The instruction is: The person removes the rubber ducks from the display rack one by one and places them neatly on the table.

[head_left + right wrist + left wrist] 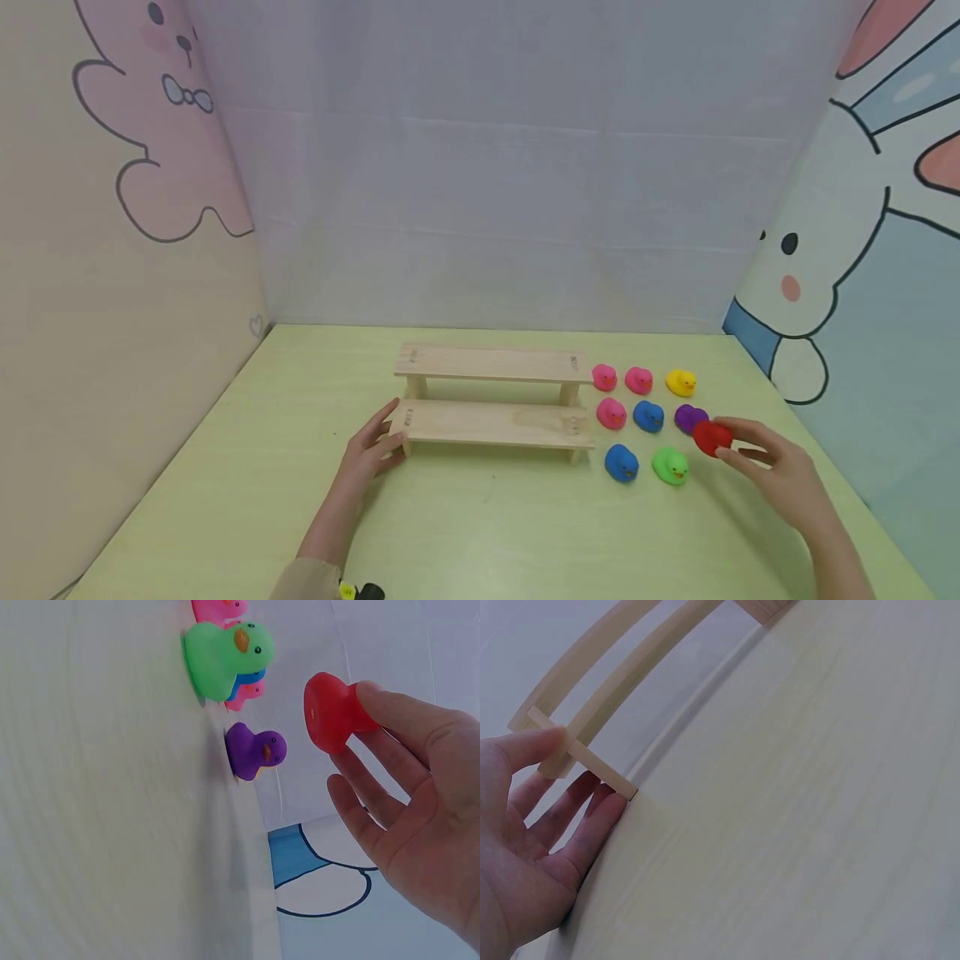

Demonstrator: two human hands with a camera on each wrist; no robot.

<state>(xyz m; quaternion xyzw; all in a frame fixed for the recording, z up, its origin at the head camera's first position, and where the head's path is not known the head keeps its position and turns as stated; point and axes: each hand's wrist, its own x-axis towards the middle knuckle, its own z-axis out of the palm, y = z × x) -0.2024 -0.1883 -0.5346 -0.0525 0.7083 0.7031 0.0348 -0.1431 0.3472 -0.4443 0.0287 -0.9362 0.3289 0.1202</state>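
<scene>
A two-tier wooden stand (pixel 487 423) has its upper board behind and above the lower one. My left hand (pixel 371 448) grips the left end of the lower tier; in the left wrist view the thumb lies by the board and the fingers (pixel 604 817) reach the upright support below it. Out to the right, my right hand (pixel 783 483) pinches a red rubber duck (pixel 711 438) between thumb and fingers. The right wrist view shows that red duck (pixel 328 712) held off the table, its flat base turned towards the table. A purple duck (pixel 688 418) sits just behind it.
Right of the stand, several ducks sit in loose rows: three pink ones, including a front one (pixel 611 413), a yellow one (pixel 681 382), two blue ones, the nearer (pixel 622 463) beside a green one (pixel 671 466). A curtain (pixel 487 208) hangs behind the table (pixel 487 533).
</scene>
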